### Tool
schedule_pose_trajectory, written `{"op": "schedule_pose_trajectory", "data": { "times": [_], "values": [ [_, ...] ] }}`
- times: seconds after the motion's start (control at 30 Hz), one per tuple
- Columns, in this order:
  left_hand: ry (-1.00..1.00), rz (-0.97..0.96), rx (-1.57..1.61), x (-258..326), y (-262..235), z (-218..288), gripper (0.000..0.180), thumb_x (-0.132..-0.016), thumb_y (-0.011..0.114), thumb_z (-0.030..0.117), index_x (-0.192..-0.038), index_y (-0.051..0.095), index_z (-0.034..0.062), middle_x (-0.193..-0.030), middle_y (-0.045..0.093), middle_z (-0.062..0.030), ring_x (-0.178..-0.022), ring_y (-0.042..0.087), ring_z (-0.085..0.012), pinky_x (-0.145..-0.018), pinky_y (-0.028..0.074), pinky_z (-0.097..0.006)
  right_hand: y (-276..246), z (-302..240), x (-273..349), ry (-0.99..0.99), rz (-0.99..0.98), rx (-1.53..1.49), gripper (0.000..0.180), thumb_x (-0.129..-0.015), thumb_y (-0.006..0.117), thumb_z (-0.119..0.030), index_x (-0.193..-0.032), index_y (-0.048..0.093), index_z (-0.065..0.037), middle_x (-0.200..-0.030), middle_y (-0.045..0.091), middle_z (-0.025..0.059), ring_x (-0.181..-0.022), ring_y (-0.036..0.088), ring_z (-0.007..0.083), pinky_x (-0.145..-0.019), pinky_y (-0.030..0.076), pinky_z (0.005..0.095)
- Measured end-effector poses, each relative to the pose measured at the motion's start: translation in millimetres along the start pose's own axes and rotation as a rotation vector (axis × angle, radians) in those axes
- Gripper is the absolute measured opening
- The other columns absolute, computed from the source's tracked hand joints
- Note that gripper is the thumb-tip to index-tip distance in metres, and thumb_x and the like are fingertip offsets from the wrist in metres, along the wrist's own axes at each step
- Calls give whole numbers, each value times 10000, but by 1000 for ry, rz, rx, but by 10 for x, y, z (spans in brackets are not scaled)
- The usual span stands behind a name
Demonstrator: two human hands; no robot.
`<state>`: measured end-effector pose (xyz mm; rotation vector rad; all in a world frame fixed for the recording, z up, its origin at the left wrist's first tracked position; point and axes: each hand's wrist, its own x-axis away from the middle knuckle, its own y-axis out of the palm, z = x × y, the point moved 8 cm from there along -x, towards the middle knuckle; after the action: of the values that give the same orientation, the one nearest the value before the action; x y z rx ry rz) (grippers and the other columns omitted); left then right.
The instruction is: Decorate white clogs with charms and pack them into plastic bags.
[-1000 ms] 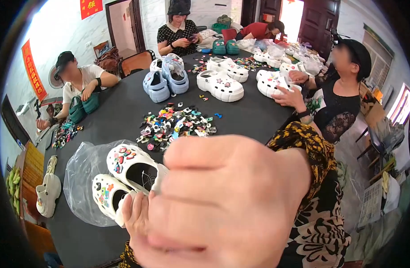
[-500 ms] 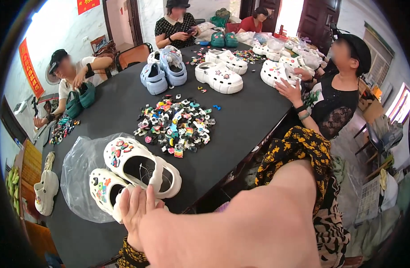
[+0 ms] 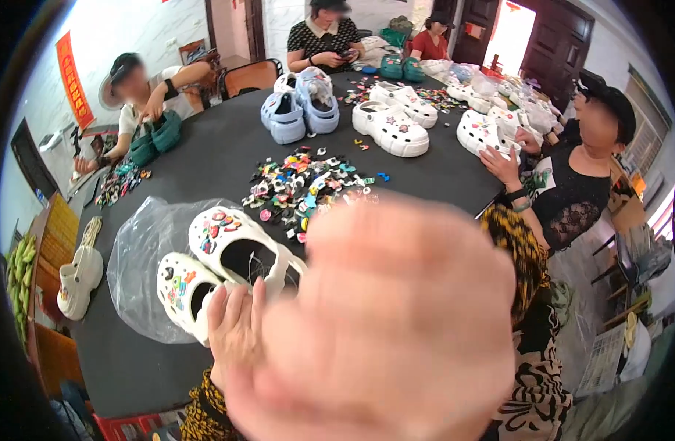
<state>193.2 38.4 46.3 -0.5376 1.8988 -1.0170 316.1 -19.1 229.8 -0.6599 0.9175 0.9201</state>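
My right hand (image 3: 381,323) is raised close to the lens. It is a large blur covering the lower middle of the view, and its fingers cannot be made out. My left hand (image 3: 234,331) lies at the near table edge with its fingers spread, touching the nearer of two white clogs (image 3: 183,290). The second white clog (image 3: 238,246) sits just behind it. Both carry colourful charms and rest on a clear plastic bag (image 3: 135,250). A heap of loose colourful charms (image 3: 304,187) lies further out on the black table (image 3: 205,162).
Pale blue clogs (image 3: 301,106) and more white clogs (image 3: 389,125) stand at the far side. Several people sit around the table; one at the right (image 3: 580,169) handles white clogs, one at the left (image 3: 143,95) green clogs (image 3: 154,136). A white clog pair (image 3: 76,275) lies on a shelf at the left.
My right hand has come up close to the lens again, blurred and hiding the near table edge. My left hand stays by the nearer clog.
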Motion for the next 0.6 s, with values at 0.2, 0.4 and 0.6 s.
{"op": "schedule_pose_trajectory", "data": {
  "times": [0.2, 0.4, 0.6],
  "values": [
    [-90, -52, 184, -151, -136, 17, 671, -681, 787, 242, -1215, 501, -46, -1047, 584, -147, -1095, 501, -289, -1036, 308, -479, 263, 843, 284, 186, -515, -27, 241, -717, 582, 47, -904, 678, -72, -791, 649, 71, -693, 625, 260, -597, 483, 357],
    [-99, -81, 243, -177, -79, 16, 479, -644, 793, 194, -997, 533, -1, -1030, 552, -160, -1155, 468, -351, -1066, 273, -513, 359, 1269, 738, 480, -604, -94, 194, -777, 566, -22, -919, 681, -86, -784, 667, 141, -724, 655, 320, -655, 521, 409],
    [-75, -63, 262, -147, -86, -9, 398, -648, 766, 148, -938, 541, -5, -1056, 540, -159, -1185, 452, -382, -1076, 262, -549, 352, 987, 607, 366, -690, -66, 164, -767, 583, -102, -905, 672, -90, -729, 643, 123, -683, 655, 298, -616, 514, 402]
  ]
}}
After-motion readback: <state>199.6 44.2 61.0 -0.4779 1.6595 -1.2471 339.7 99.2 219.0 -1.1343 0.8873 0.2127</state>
